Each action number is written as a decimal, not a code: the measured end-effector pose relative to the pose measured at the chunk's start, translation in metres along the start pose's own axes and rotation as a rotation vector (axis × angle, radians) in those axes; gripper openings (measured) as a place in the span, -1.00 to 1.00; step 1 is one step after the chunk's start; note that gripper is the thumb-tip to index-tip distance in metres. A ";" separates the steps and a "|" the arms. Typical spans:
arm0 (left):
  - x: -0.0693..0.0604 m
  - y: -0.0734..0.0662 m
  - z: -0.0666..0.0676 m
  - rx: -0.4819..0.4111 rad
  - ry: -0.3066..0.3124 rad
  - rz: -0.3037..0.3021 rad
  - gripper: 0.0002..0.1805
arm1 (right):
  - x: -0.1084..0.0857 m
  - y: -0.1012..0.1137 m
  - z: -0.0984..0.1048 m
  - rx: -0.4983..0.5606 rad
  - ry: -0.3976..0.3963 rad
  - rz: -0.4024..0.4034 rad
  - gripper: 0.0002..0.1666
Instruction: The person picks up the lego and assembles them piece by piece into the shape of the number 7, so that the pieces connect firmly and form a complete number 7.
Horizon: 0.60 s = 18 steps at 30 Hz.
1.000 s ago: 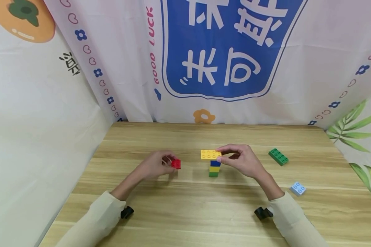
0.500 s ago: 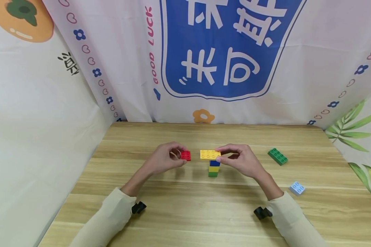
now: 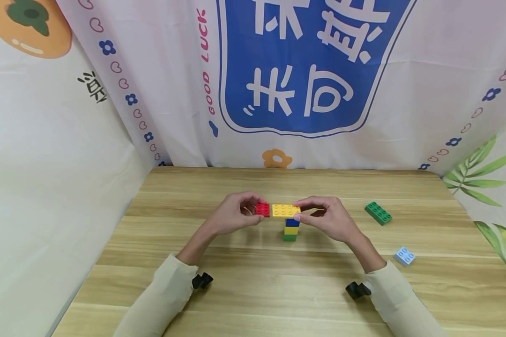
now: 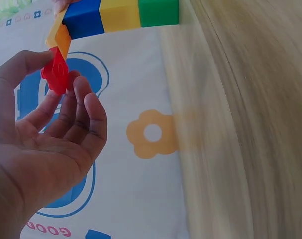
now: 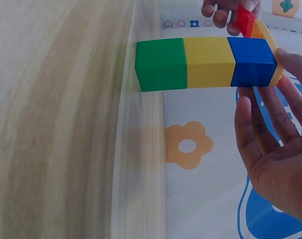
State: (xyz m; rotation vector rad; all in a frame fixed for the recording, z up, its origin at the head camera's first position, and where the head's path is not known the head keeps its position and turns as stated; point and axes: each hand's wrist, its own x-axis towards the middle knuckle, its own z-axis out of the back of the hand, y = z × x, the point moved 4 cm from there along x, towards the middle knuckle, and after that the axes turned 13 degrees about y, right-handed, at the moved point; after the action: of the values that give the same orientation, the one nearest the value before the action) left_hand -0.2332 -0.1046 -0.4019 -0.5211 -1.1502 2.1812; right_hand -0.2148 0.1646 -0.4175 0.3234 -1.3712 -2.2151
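Note:
A tower stands on the table, with a green block at the bottom, a yellow block above it and a blue block on that. Across its top lies a long yellow brick that reaches out to the left. My right hand pinches the right end of this brick between thumb and fingers. My left hand pinches a small red brick at the long brick's left end; whether the two touch I cannot tell.
On the wooden table, a green brick lies to the right of my right hand, and a light blue brick lies nearer on the right. A printed cloth hangs behind the table's back edge.
My left hand has moved right and toward the back with the red brick, up to the long yellow brick's left end. My right hand has kept its pinch and place.

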 end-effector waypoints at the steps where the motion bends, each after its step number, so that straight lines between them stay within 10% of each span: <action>1: 0.001 0.000 0.000 -0.005 0.000 0.000 -0.62 | 0.000 0.000 0.000 0.000 0.001 0.001 -0.68; 18: 0.006 0.000 -0.008 -0.127 -0.015 -0.025 -0.63 | 0.000 0.001 0.001 -0.010 0.003 0.002 -0.67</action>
State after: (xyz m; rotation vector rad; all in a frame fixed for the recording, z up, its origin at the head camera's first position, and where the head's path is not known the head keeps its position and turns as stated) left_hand -0.2334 -0.0958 -0.4066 -0.5421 -1.3033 2.1040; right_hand -0.2149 0.1650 -0.4167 0.3216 -1.3578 -2.2185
